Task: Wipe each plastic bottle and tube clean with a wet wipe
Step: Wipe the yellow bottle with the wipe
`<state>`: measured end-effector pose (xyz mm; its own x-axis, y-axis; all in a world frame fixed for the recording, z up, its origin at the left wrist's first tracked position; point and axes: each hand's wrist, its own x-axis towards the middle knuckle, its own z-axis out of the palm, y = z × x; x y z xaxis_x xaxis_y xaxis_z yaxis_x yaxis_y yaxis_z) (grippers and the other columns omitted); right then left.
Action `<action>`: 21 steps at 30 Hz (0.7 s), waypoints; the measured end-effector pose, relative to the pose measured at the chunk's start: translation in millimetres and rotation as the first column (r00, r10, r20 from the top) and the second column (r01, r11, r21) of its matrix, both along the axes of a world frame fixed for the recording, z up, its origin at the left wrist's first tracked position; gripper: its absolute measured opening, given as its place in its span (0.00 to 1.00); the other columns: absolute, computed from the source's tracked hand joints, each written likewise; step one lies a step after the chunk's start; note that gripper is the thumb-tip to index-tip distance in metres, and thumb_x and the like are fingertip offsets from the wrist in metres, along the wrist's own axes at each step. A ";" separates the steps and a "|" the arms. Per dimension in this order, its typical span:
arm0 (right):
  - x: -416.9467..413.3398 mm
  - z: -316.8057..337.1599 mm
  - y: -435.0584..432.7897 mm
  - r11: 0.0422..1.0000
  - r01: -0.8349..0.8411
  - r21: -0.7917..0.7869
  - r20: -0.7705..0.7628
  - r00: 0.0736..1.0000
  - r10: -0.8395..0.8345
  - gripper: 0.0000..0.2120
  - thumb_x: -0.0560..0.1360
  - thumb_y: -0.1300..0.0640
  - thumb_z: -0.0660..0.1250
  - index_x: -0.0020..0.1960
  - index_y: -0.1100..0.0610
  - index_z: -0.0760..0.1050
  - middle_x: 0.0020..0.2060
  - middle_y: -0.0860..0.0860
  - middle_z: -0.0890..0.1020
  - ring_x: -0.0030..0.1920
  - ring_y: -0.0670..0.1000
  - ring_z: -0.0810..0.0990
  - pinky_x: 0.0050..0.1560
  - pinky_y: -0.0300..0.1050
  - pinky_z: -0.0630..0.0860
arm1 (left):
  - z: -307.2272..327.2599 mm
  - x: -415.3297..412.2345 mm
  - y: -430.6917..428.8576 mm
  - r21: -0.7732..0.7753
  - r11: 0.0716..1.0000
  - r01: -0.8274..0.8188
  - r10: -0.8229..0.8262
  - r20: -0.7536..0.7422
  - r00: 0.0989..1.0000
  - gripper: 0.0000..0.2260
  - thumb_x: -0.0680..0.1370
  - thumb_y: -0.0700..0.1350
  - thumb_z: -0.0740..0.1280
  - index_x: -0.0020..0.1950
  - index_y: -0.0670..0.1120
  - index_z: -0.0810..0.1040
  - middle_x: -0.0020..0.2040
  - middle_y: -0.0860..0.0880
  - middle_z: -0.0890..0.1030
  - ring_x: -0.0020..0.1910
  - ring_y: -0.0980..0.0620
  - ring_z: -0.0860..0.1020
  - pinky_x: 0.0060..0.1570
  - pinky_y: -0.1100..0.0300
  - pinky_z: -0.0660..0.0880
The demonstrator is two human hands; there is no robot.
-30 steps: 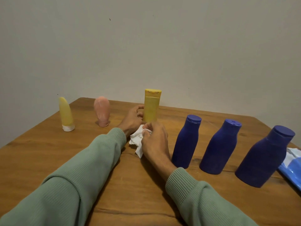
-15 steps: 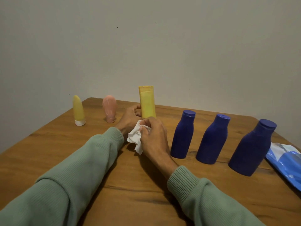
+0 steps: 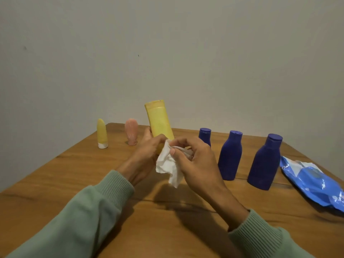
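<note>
Hands working: left hand (image 3: 145,155) grips the yellow bottle (image 3: 160,121), tilted toward eleven o'clock; right hand (image 3: 197,161) pinches the wipe (image 3: 167,164) at its lower end; blue bottles (image 3: 230,155) at three o'clock.

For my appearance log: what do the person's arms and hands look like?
The left sleeve and right sleeve are long, sage-green knit, each ending in a ribbed cuff at the wrist. The left hand and right hand are bare: no gloves, rings or watch visible.
</note>
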<state>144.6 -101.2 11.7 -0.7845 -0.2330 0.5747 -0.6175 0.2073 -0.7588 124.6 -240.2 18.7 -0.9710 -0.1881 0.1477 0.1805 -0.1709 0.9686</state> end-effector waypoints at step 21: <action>30.7 5.4 53.2 0.960 0.056 0.276 -0.325 0.945 0.038 0.10 0.71 0.58 0.70 0.52 0.50 0.79 0.48 0.40 0.78 0.53 0.37 0.75 0.49 0.27 0.72 | -15.4 57.7 50.4 0.321 0.915 0.244 -0.232 -0.074 0.970 0.25 0.78 0.60 0.59 0.62 0.41 0.77 0.46 0.41 0.82 0.45 0.44 0.81 0.46 0.49 0.78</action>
<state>175.2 -48.0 17.2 -0.5693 -0.4138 0.7104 -0.8163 0.3869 -0.4288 182.3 -189.8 3.3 -0.9885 0.0048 0.1511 0.1269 -0.5175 0.8462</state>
